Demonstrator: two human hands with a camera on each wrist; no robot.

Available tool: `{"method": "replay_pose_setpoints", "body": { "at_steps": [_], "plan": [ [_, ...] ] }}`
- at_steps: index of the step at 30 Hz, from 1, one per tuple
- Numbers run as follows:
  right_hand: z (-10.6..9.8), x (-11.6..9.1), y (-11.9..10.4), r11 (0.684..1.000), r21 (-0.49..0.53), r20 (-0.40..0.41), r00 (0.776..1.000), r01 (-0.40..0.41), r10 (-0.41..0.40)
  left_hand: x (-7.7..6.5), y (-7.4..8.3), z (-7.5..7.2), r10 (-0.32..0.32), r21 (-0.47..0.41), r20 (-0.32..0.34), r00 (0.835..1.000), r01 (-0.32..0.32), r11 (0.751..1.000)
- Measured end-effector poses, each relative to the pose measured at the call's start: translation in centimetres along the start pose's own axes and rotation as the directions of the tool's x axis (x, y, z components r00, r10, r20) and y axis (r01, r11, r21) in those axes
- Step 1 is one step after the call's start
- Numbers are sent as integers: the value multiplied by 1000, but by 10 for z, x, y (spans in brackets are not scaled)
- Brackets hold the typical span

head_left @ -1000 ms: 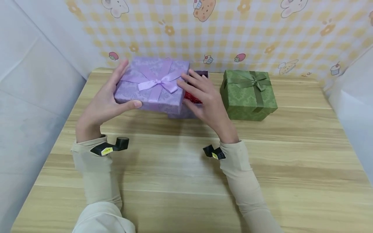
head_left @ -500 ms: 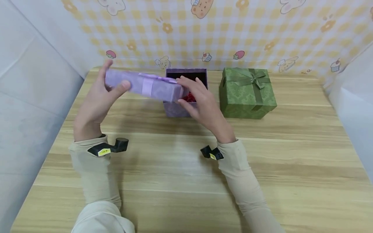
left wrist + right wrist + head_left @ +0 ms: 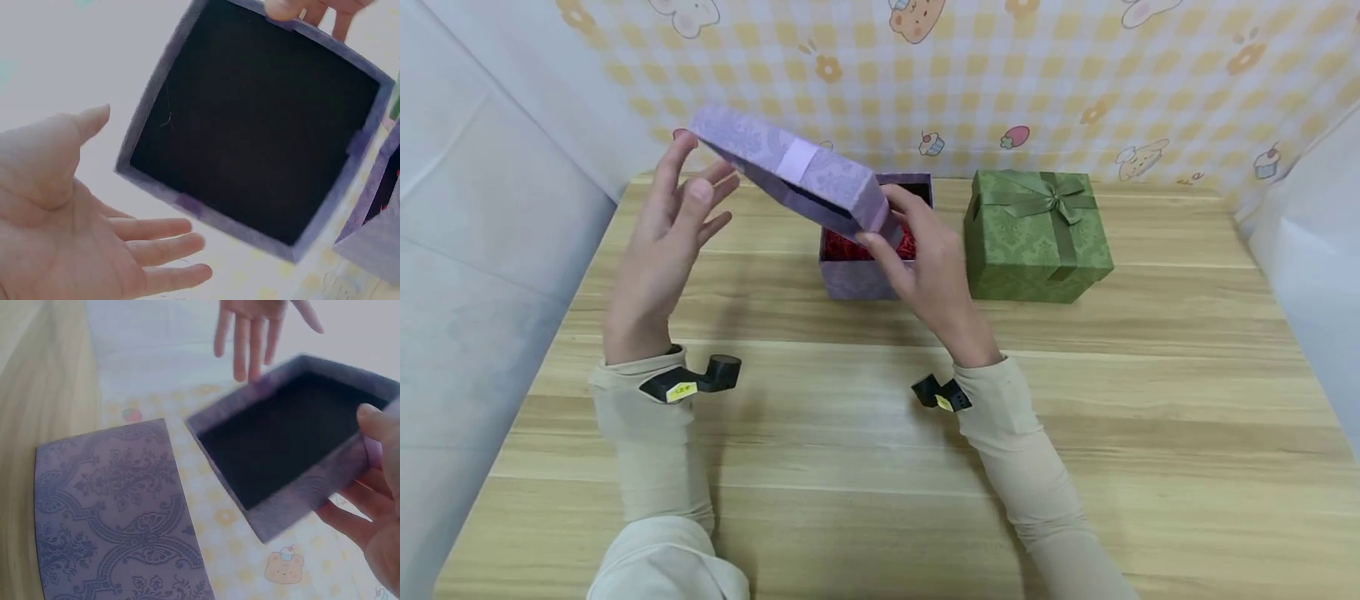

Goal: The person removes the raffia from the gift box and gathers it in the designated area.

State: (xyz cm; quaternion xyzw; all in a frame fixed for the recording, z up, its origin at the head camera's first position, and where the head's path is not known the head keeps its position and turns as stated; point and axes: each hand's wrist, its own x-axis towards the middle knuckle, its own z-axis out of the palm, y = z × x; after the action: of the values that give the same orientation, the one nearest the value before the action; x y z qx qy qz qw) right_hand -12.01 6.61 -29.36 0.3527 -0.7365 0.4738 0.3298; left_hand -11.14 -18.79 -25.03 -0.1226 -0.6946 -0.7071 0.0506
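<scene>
A purple patterned gift box lid (image 3: 835, 180) is raised and tilted, its left end higher, its dark inside (image 3: 250, 125) facing the left wrist camera. My right hand (image 3: 934, 265) holds it by its right edge, thumb inside and fingers outside in the right wrist view. My left hand (image 3: 655, 233) is beside the lid's left end, fingers spread, with a gap to the lid in the left wrist view. Below the lid stands the uncovered purple box (image 3: 859, 281), partly hidden by lid and right hand. Red shredded filling (image 3: 841, 247) shows inside it.
A green gift box (image 3: 1037, 242) with its lid on and a green bow stands right of the purple box. Behind them hangs a yellow checked cloth (image 3: 985, 92) with cartoon prints. Both boxes rest towards the back of the wooden table (image 3: 850, 467).
The lid has tipped from nearly flat to steeply tilted, its left end rising and its underside turning into view. My left hand has let go of it; my right hand now holds it alone.
</scene>
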Motion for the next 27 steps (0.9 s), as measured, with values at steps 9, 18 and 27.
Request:
{"method": "replay_pose_setpoints", "body": {
  "at_steps": [9,18,27],
  "plan": [
    [-1,2,-5,960,212,-79,975,-186,206,8,-8,8,449,590,50,892,-389,708],
    [-8,3,-9,748,488,-28,848,-451,529,12,-12,14,520,650,348,780,-600,466],
    [-14,-1,-7,660,545,-13,783,-516,622,16,-17,26,519,514,413,749,-662,546]
  ]
}}
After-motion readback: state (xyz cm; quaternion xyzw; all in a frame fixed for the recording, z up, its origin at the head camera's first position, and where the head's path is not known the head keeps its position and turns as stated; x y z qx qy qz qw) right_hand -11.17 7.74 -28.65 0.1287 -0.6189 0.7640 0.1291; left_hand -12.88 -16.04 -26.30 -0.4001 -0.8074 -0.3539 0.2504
